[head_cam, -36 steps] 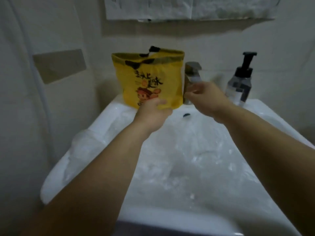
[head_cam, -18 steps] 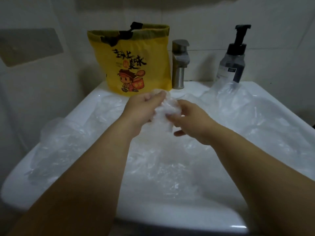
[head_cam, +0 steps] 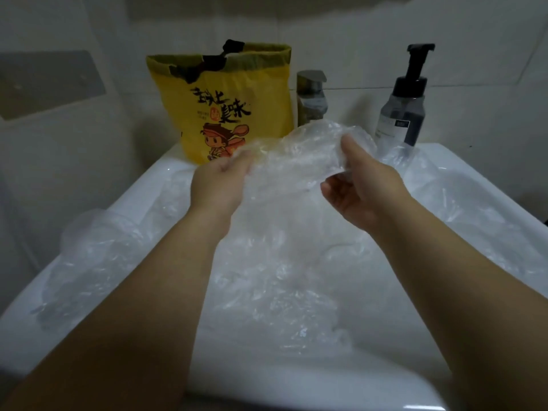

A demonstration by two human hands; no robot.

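Left hand point(head_cam: 218, 188) pinches one edge of a clear plastic bag point(head_cam: 293, 155); right hand point(head_cam: 360, 191) grips the other edge, fingers curled. Bag stretched between both hands, raised above the white sink point(head_cam: 154, 179), more crumpled plastic below them. Beyond the hands: yellow bag point(head_cam: 225, 99), faucet point(head_cam: 311, 93), pump bottle point(head_cam: 406, 108).

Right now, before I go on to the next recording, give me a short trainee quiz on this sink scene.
1. True or false: the left hand and the right hand both grip the clear plastic above the sink.
2. What stands left of the faucet? A) yellow bag; B) towel; C) kettle.
3. Fill in: the pump bottle stands to the faucet's ____.
Key: 1 true; 2 A; 3 right.
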